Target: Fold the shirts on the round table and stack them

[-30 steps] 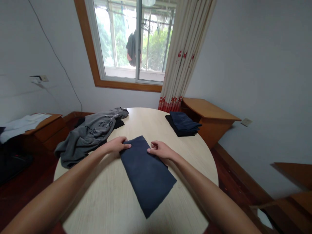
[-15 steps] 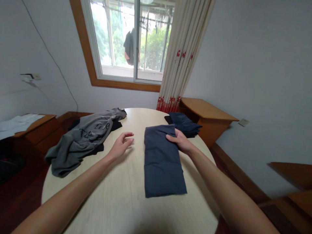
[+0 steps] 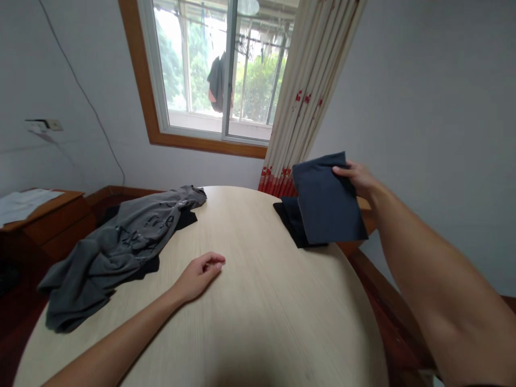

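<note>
My right hand (image 3: 360,176) pinches a folded dark blue garment (image 3: 328,199) by its upper right edge, thumb on the near face. The cloth hangs tilted above a pile of folded dark clothes (image 3: 292,215) at the table's far right and hides part of it. I cannot tell whether the two touch. Near the middle of the table (image 3: 250,301), my left hand (image 3: 201,275) rests with loosely bent fingers, a gap between thumb and forefinger and nothing in it. To its left lies a rumpled grey garment (image 3: 133,236) with dark print, dark cloth showing beneath.
Beyond the round table stand a window (image 3: 226,70) and a white curtain (image 3: 306,97) with red flowers. A wooden cabinet (image 3: 368,217) is partly hidden behind my right hand's cloth. At the left, papers (image 3: 26,204) lie on a low wooden cabinet (image 3: 60,220).
My right hand has lifted the folded dark blue garment from mid-table and carried it right and away, over the pile. My left hand has stayed near mid-table. The view has shifted slightly.
</note>
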`<state>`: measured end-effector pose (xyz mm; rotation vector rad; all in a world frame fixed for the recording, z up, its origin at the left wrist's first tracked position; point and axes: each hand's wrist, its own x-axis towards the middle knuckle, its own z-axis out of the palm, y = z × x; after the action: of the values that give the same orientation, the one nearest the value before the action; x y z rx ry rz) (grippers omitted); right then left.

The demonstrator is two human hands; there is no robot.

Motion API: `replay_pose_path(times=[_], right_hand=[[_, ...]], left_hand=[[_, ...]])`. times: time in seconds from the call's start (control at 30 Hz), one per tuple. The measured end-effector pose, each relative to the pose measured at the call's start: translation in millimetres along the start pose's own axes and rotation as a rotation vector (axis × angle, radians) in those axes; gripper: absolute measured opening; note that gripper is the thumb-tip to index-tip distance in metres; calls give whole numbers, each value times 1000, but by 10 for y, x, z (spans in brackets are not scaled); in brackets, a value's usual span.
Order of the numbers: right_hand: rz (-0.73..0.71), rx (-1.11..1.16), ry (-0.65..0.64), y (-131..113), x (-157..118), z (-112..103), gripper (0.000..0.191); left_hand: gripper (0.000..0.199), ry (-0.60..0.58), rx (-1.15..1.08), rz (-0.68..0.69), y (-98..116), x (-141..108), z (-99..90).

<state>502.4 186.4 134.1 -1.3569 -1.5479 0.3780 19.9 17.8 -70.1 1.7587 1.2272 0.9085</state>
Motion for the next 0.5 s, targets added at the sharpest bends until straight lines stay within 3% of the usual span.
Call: replay_pose_path(times=[0.07,0.17,0.27,0.33,0.4,0.5], right_hand=[[104,-287,6,200,243,79,48],[187,-659,-110,470,227,387,59],[192,-805,-364,647,-119,767,62],[210,-867,-450,705,-410,952,65],[222,-927,-443,724,-697,1056,66],[191,-1003,-318,684,-1127,1133,63]], left_hand=[[42,-9,14,-12,-3,-9,-15],[43,-34,17,-18,6,-19,-34],[42,-61,23,-8,16,-27,-38],[41,-76,38,4,18,-32,-36],[38,-89,52,27,17,-36,-34],[34,-102,77,82,14,-38,-29]])
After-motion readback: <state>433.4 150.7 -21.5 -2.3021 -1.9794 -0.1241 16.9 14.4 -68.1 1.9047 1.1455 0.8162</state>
